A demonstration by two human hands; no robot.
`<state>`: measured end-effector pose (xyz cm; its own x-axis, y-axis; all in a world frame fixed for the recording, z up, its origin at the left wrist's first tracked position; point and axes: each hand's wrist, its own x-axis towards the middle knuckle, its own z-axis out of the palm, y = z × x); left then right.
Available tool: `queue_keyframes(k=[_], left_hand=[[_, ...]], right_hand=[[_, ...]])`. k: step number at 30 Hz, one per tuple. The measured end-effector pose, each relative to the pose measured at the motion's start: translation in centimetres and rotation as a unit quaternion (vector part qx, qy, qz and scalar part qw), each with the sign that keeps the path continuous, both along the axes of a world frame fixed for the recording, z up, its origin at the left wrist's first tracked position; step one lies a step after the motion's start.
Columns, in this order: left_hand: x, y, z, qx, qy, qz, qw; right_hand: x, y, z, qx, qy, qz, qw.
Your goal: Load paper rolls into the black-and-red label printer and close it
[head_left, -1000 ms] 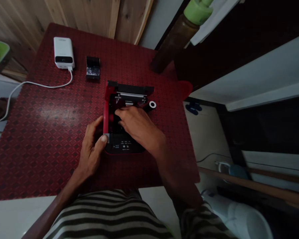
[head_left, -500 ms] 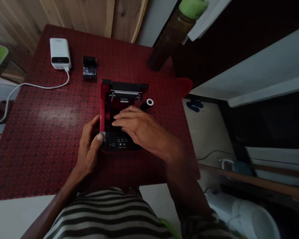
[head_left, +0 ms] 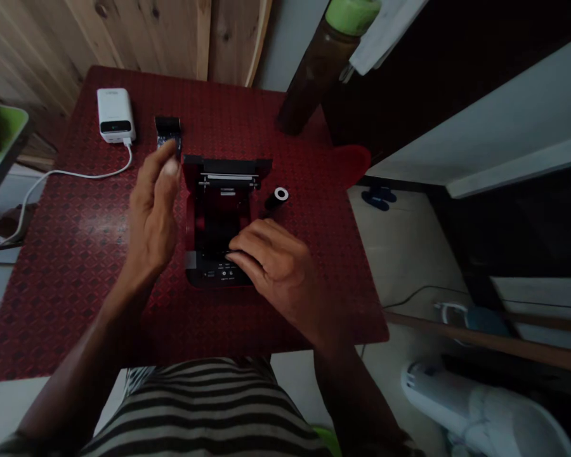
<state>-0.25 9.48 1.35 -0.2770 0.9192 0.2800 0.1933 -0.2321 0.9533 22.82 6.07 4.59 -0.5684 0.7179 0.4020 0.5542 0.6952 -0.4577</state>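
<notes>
A red and black label printer [head_left: 221, 219] sits on the table with its lid [head_left: 228, 166] raised. My left hand [head_left: 155, 203] is up beside the lid's left corner, fingers stretched and apart, with nothing seen in it. My right hand [head_left: 276, 263] rests over the printer's front right part. Its thumb and forefinger are pinched together just behind the button panel [head_left: 223, 273]; what lies between them is hidden. Behind my left fingertips lies a dark ribbon roll [head_left: 167, 125], partly covered. A small black roll with a white end [head_left: 278, 195] lies right of the printer.
On the red patterned table [head_left: 99, 266], a white power bank [head_left: 115, 114] with a white cable [head_left: 90, 176] lies far left. A tall dark bottle [head_left: 309, 76] with a green cap stands at the back right. A red rounded object [head_left: 354, 166] is by the right edge.
My left hand has let go of the printer's left side and moved up towards the lid corner. My right hand has drawn back towards the front panel, its fingers now pinched.
</notes>
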Motion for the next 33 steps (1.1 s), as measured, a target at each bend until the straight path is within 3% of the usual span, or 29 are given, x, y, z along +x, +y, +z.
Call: queue_keyframes(k=[3,5,9,13,16,20,27,33], left_hand=[[0.8,2.4,1.0,0.007,-0.035,0.008,0.999],[1.2,2.3,1.2,0.007,-0.043,0.014,0.999],[1.2,-1.0,0.3,-0.031,-0.060,-0.003,0.998],[0.8,-5.0,-1.5,-0.158,-0.114,-0.020,0.981],[1.0,-6.5,-2.0,-0.225,-0.155,-0.052,0.960],[1.3,-6.6,-1.7,-0.234,-0.177,-0.077,0.953],[1.4,-6.4,-1.4,-0.229,-0.177,-0.061,0.955],[1.5,-6.7,-1.7,-0.244,-0.175,-0.048,0.953]], right_hand=[[0.0,-1.5,-0.3,0.010,0.005,-0.015,1.000],[0.0,-2.3,-0.2,0.029,-0.012,-0.026,0.999],[-0.2,-3.5,-0.1,0.111,-0.043,-0.060,0.991],[-0.3,-3.7,-0.5,0.154,-0.042,-0.097,0.982],[-0.3,-3.4,-0.9,0.126,-0.028,-0.100,0.987],[-0.3,-3.1,-1.1,0.078,-0.020,-0.079,0.994],[-0.5,-3.4,-0.8,0.029,-0.002,-0.076,0.997],[-0.3,-3.5,-1.7,0.014,0.031,-0.073,0.997]])
